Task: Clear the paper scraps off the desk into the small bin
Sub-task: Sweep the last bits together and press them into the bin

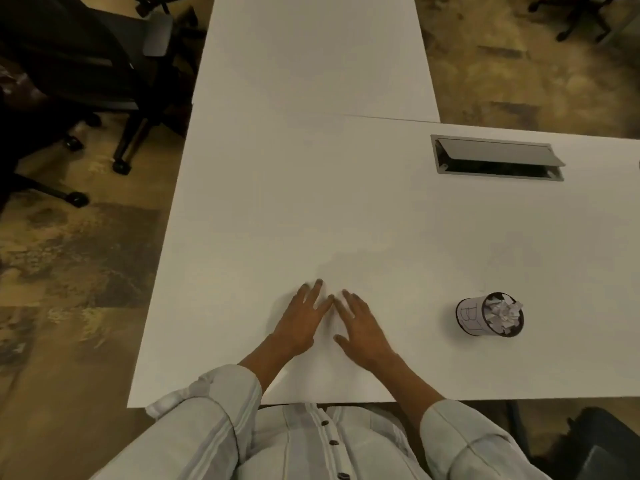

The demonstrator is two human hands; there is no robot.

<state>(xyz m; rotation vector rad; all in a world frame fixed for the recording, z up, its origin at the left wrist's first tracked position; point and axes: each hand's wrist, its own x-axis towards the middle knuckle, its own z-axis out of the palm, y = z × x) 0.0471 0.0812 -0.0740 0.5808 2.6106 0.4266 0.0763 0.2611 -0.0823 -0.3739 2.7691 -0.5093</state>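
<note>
A small round bin (472, 318) wrapped in white paper with handwriting stands on the white desk (311, 202), to the right of my hands. Crumpled white paper scraps (504, 313) fill its top. My left hand (303, 323) and my right hand (360, 329) lie flat on the desk side by side near the front edge, fingers straight and spread, fingertips nearly touching. Neither hand holds anything. I see no loose scraps on the desk surface.
A grey cable hatch (497, 157) with its lid tilted open is set into the desk at the back right. A second white table (311, 53) joins at the back. Black office chairs (86, 71) stand on the floor to the left.
</note>
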